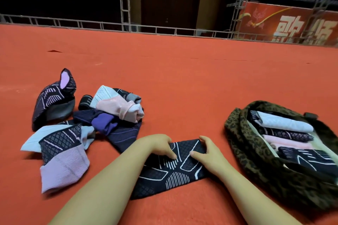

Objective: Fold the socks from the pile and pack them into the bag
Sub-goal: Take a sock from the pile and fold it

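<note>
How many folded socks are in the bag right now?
5, side by side in the bag: white, dark patterned, two pink, black with white lines. More may lie hidden underneath.

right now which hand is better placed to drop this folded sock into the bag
Right. The right hand grips the dark sock on the side nearest the leopard bag, which lies open to the right. The left hand sits toward the sock pile.

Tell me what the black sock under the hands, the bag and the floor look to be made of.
Black white-lined sock: looks like stretchy knit, matte, with a quilted diamond texture. Leopard-print bag: soft fabric, probably fuzzy or brushed; it slumps and creases. Orange-red floor covering: seems to be thin matte carpet or felt, with low wrinkles.
</note>
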Motion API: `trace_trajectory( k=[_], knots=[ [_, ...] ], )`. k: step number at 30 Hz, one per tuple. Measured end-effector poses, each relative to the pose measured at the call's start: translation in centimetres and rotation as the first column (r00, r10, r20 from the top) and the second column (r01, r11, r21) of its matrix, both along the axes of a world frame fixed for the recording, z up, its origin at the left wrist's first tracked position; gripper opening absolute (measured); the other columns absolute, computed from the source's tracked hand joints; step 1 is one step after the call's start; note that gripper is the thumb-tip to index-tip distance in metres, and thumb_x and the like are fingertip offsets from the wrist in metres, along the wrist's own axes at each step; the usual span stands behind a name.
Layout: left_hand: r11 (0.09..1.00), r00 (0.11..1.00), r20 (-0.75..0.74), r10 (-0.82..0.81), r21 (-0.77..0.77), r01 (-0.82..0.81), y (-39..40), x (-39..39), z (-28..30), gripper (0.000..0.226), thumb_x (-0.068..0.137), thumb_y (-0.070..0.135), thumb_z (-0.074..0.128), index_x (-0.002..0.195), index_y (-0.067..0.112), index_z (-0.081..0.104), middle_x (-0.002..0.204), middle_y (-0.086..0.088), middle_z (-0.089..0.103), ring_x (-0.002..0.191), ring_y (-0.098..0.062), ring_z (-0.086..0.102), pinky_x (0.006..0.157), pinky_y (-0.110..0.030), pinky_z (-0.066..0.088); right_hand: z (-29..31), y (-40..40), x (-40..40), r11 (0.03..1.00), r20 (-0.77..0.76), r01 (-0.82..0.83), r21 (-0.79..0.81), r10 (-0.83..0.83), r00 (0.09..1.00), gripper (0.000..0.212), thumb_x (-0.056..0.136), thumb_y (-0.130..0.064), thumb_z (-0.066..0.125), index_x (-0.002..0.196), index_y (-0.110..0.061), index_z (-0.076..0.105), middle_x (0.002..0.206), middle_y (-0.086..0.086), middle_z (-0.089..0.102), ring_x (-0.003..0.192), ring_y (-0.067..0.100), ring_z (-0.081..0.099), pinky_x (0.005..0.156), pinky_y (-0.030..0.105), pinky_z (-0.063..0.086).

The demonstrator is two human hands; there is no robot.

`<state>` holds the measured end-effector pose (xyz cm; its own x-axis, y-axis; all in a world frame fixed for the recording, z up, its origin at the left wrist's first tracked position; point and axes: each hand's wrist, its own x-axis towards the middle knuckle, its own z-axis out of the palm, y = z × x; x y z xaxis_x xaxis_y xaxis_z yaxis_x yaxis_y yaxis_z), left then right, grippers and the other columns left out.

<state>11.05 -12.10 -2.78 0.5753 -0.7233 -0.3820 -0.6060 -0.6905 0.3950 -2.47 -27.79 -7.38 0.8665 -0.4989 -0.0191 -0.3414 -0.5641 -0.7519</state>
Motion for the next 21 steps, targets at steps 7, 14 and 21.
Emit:
trace_trajectory(
  k=[7,14,21],
  knots=[
    [0.828,0.713,-0.687,-0.136,-0.474,-0.299,3.3,0.6,2.5,0.022,0.077,0.012,0.067,0.099,0.01,0.064,0.094,-0.01,0.071,0.081,-0.022,0.068,0.076,-0.033,0.056,2.4,-1.4,-0.4,0.842,0.139,0.119,0.526,-0.223,0.965,0.052,0.092,-0.048,0.048,0.135,-0.022,0.039,0.109,0.003,0.064,0.091,0.017,0.065,0.081,0.033,0.048],
    [0.528,0.609,-0.742,-0.28,-0.649,-0.548,5.1,0.0,2.8,0.036,0.08,0.018,0.056,0.111,0.001,0.057,0.098,-0.013,0.069,0.087,-0.023,0.066,0.083,-0.035,0.053,4.8,4.7,-1.9,0.541,0.137,-0.092,0.836,-0.043,0.99,0.064,0.073,-0.065,0.036,0.121,-0.024,0.048,0.094,0.016,0.073,0.083,0.029,0.063,0.08,0.039,0.042],
    [0.621,0.725,-0.688,-0.004,-0.571,-0.538,5.0,1.4,3.3,0.019,0.086,0.013,0.063,0.104,0.006,0.062,0.106,-0.016,0.068,0.094,-0.026,0.065,0.084,-0.037,0.051,7.1,4.6,1.0,0.726,0.41,-0.191,0.661,-0.135,0.902,0.047,0.084,0.007,0.06,0.126,-0.012,0.051,0.075,0.006,0.07,0.061,0.009,0.065,0.057,0.018,0.052]
  ],
)
